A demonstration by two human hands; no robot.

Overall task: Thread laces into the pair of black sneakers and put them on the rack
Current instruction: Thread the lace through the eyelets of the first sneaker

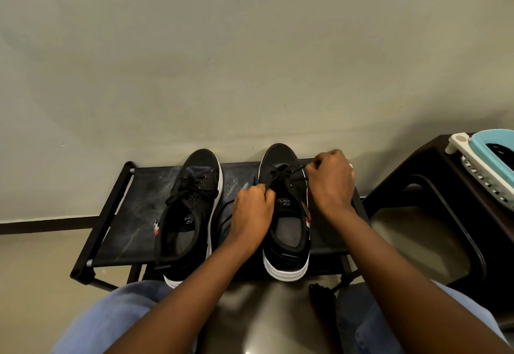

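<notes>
1. Both hands work the right sneaker (pixel 286 209): our left hand (pixel 251 209) pinches one end of its black lace (pixel 281 177), our right hand (pixel 331 178) pinches the other end.
2. Right sneaker sits on the rack (pixel 130 214), toe to the wall.
3. Left sneaker (pixel 189 209) sits on the rack too, left of it, laced and apart.
4. Brown stool (pixel 434 175) stands right of the rack.

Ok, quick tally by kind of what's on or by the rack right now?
Black sneakers: 2, left sneaker laced, right sneaker with its lace gripped by the left hand and right hand
Rack: 1
Dark stool: 1
Teal basket: 1
Total: 5
</notes>
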